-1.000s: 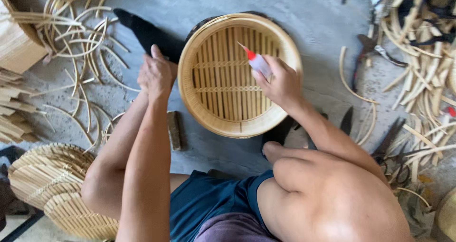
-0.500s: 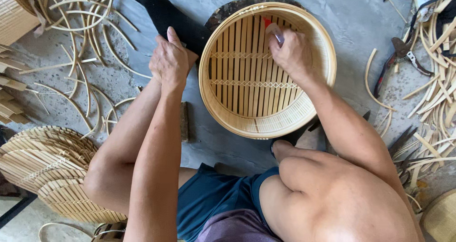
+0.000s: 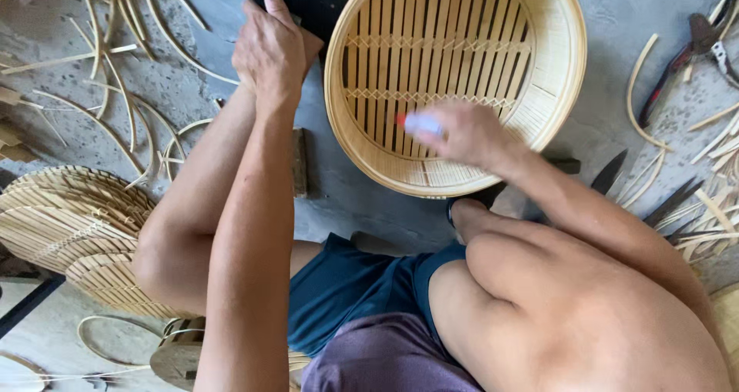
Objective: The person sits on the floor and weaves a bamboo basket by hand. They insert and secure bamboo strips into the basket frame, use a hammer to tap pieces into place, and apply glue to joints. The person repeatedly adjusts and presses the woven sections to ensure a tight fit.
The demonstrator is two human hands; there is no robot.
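Two hands, right hand (image 3: 469, 134) fingers pinching small bottle (image 3: 422, 124), left hand (image 3: 271, 49) fingers together beside bamboo steamer (image 3: 558, 68)

The right hand (image 3: 469, 134) has swept back from the far rim of the round bamboo steamer basket (image 3: 558, 68) to its near edge, carrying the small red-tipped bottle (image 3: 419, 124) with it, now blurred with motion. The left hand (image 3: 269, 49) has crept closer to the basket's left rim.

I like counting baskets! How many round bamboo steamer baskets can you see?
1. The round bamboo steamer basket lies on the floor ahead, left hand on its rim, right hand over it holding a small bottle. More may be hidden out of view.
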